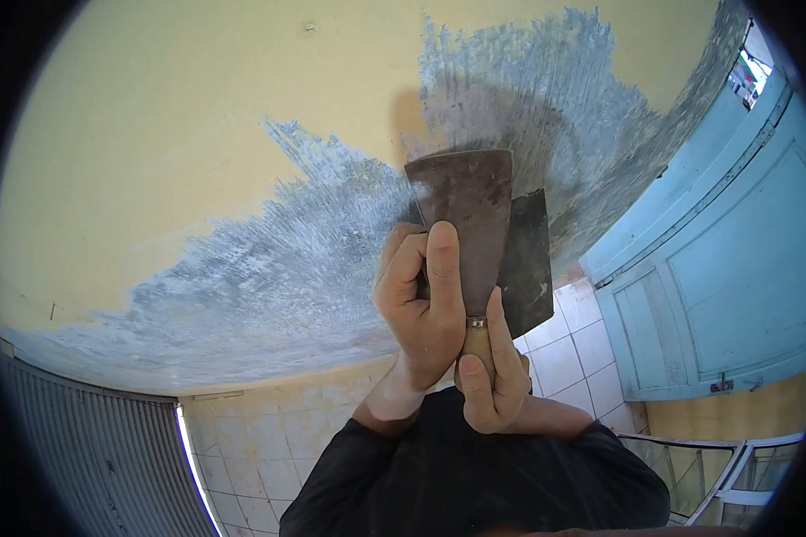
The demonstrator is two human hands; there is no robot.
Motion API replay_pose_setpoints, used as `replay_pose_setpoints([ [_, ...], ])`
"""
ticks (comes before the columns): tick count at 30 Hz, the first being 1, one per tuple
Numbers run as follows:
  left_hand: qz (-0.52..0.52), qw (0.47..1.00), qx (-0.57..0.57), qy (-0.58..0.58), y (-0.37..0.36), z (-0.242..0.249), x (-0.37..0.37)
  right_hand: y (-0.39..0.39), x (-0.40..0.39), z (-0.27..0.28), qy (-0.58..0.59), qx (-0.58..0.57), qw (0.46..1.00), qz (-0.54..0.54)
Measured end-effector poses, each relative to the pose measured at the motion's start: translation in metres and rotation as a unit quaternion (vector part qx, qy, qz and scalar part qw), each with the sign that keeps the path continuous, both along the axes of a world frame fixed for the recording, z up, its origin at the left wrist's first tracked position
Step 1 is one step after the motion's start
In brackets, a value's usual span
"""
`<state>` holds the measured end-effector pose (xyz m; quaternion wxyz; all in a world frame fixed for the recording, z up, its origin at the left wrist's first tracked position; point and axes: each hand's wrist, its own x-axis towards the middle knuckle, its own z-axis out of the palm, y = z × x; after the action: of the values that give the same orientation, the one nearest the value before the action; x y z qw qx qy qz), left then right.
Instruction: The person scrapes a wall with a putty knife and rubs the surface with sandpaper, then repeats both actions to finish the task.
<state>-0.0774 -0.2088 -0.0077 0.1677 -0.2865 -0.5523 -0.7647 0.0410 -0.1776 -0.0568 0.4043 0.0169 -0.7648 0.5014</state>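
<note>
A wide scraper with a dark, worn metal blade and a short wooden handle is held up in front of the wall. My left hand is closed around the side of the blade, its thumb lying along the front face. My right hand grips the handle, with the index finger stretched up to the base of the blade. Behind the scraper is a dark flat plate, largely covered by the blade and my hands; I cannot tell which hand supports it.
The yellow wall has a broad, rough grey-blue scraped patch. At right stands a light blue door, with white floor tiles beside it. A ribbed grey shutter is at lower left, and a glazed frame at lower right.
</note>
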Motion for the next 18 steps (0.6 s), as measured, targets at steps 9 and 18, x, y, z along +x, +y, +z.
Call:
replay_pose_setpoints([
  [9, -0.007, 1.000, 0.005, 0.014, -0.002, 0.015, -0.008, -0.001, -0.001, 0.015, -0.008, -0.029, 0.999, 0.014],
  [18, -0.010, 1.000, 0.013, 0.016, -0.002, 0.012, -0.008, 0.003, 0.000, 0.015, -0.023, 0.006, 1.000, 0.021],
])
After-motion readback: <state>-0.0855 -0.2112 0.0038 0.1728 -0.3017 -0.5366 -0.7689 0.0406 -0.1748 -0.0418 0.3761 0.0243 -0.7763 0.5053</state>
